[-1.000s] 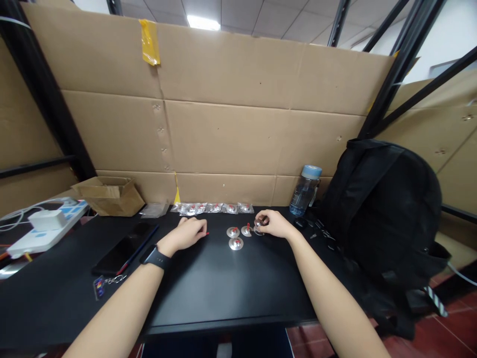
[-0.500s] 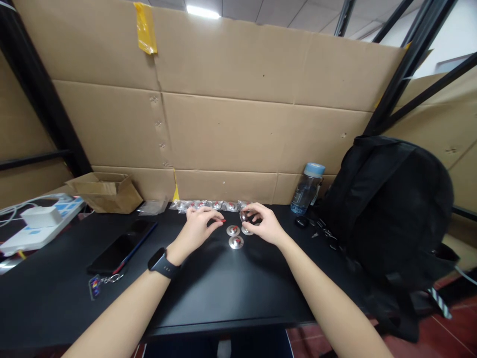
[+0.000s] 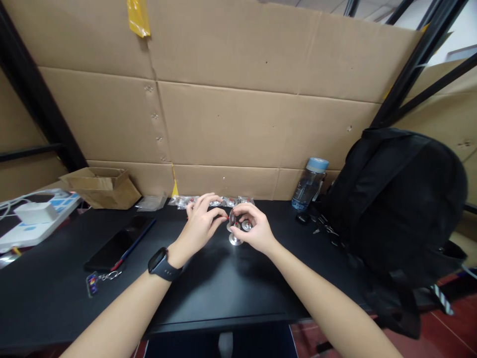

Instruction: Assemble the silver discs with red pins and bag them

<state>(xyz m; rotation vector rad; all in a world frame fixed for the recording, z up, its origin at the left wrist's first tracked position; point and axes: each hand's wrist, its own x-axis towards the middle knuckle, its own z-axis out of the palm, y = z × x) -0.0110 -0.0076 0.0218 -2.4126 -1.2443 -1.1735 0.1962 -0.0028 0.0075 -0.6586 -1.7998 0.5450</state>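
Note:
My right hand pinches a silver finger cymbal by its rim and holds it on edge, its face turned toward the left. From the other side my left hand, with a black watch on the wrist, pinches a small red cord between thumb and index finger, close to the cymbal's middle. Whether the cord passes through the cymbal is too small to tell. Beneath the hands, more finger cymbals lie on the black table, one in front and another to the right, partly covered by the right hand.
Along the cardboard wall runs a row of clear plastic packets. On the left are a phone, a keyring, a cardboard box and a power strip. A water bottle and black backpack stand right.
My right hand has brought the upright cymbal left to the red cord in my left hand. The left fingers have moved slightly right. The view has tilted down a little.

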